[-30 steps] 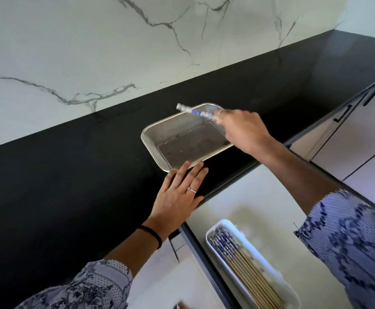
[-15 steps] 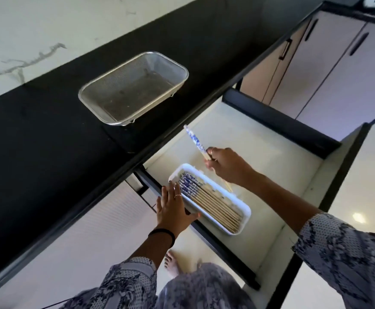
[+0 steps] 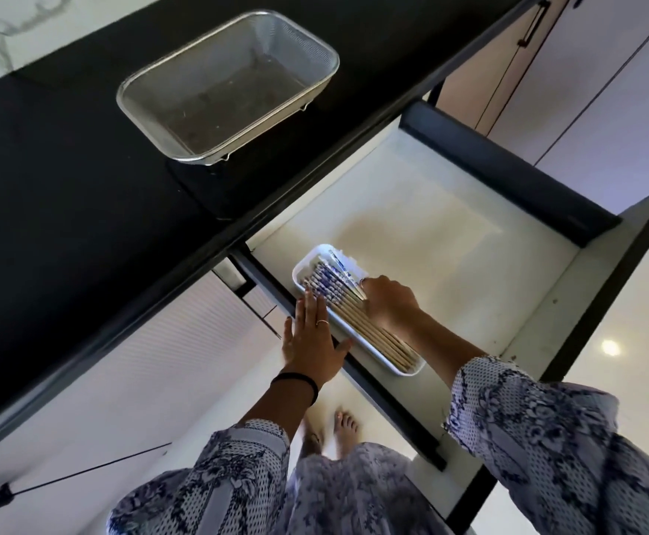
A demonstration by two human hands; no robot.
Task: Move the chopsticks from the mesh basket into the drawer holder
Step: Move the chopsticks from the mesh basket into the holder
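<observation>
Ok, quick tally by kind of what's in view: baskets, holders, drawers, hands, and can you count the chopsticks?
Mesh basket: 1, on the counter, nothing visible in it
Holder: 1, in the drawer
Open drawer: 1
Hands: 2, left hand and right hand
Chopsticks: one bundle in the holder; too tightly packed to count singly
Total: 5 things plus the bundle

Bare drawer floor right of the holder; dark countertop edge overhanging its far end
</observation>
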